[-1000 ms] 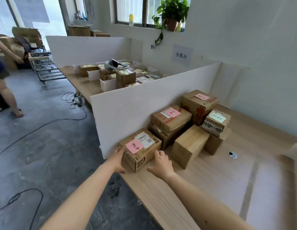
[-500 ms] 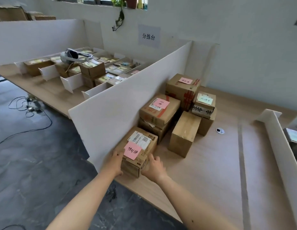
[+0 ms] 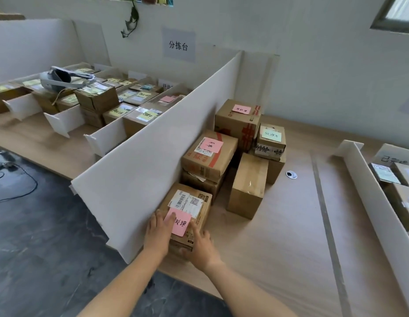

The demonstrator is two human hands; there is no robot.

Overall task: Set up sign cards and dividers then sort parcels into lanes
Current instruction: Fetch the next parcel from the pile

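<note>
Your left grip (image 3: 158, 234) lies on the near left edge of the nearest parcel (image 3: 194, 216). Its fingers are fairly straight over the lid, slipped between the box and the tall white divider (image 3: 142, 168). Your right grip (image 3: 200, 245) presses the near right corner with its fingers spread. Neither wraps round anything: both are flat-handed and squeeze the carton from two sides. I take that as the way to slide or lift a box too wide for one hand.

Between your grips sits the pink note (image 3: 178, 221) on the lid, mostly uncovered so its lane word reads. A white shipping label (image 3: 186, 202) lies just beyond it.

The parcel rests on the counter (image 3: 279, 248) at its front edge, hard against the divider on your left-grip side. Just beyond it stands a two-high stack topped by a second pink-noted box (image 3: 209, 156). Beyond your right grip a plain carton (image 3: 248, 186) stands on end, then a green-noted box (image 3: 271, 139).

Well off to the right-grip side runs a lower divider (image 3: 368, 193) with parcels behind it. That may be where this one is headed, though I cannot tell from the note.
</note>
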